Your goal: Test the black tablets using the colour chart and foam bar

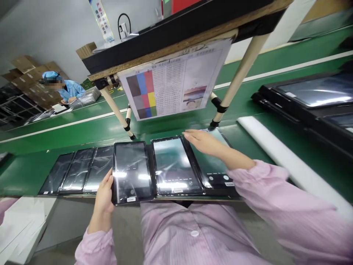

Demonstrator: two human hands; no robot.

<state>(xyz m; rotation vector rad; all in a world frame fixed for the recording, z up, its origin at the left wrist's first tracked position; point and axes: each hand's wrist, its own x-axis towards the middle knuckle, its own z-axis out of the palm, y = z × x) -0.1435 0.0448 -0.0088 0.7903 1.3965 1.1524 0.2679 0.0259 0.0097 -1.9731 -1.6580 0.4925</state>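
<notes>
My left hand grips the left edge of a dark-screened tablet, which overlaps the row of tablets beside it. Right of it lies a tablet with a lit screen. My right hand is stretched out flat over the gap between that one and another lit tablet, its fingers extended and holding nothing. Whether the palm touches a screen cannot be made out. To the left, several dark tablets in clear film lie side by side along the bench edge.
A pipe-legged shelf with a printed colour sheet stands over the green bench. A white foam strip lies at right, beside black trays with tablets. A co-worker in blue sits far left, near stacked cartons.
</notes>
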